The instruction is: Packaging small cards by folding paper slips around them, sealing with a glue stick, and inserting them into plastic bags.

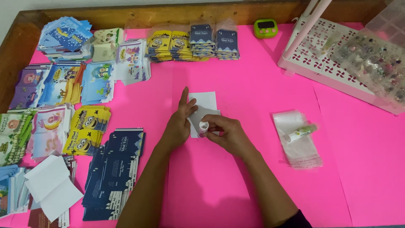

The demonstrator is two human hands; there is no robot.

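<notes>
A white paper piece (204,103) lies on the pink table cover (236,181) at the centre. My left hand (179,122) presses flat on its left side, fingers pointing away from me. My right hand (225,131) grips a small white glue stick (203,126), its tip against the paper's lower edge. Part of the paper is hidden under both hands.
Piles of printed envelopes, dark blue (114,169), yellow (88,128) and mixed colours (63,82), fill the left side and back. Clear plastic sleeves (297,150) with a small tube (300,132) lie right. A white rack (329,63), bead box (379,59) and green timer (265,28) stand behind.
</notes>
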